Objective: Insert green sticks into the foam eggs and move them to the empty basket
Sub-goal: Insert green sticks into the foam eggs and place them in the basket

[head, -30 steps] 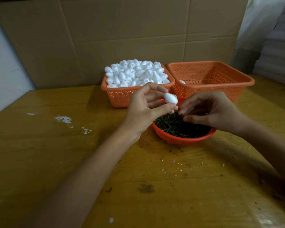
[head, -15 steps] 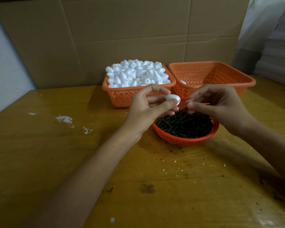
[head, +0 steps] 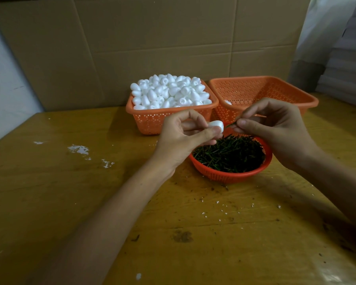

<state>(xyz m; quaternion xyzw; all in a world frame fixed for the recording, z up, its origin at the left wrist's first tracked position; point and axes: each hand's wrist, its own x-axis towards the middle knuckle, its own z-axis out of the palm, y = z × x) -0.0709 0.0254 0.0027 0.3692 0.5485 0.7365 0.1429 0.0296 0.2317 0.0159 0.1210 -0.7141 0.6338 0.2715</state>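
My left hand pinches a white foam egg between thumb and fingers, above the round red bowl of green sticks. My right hand pinches a thin green stick whose tip points at the egg's right end, a short gap apart. Behind stand an orange basket heaped with foam eggs and a second orange basket holding one egg at its near left corner.
All sits on a worn wooden table with white crumbs and dark flecks near the bowl. A cardboard sheet stands upright behind the baskets. Stacked pale sheets lie at the far right.
My right hand rose from the bowl with a green stick and drew level with the egg. My left hand turned the egg so its end faces the stick.
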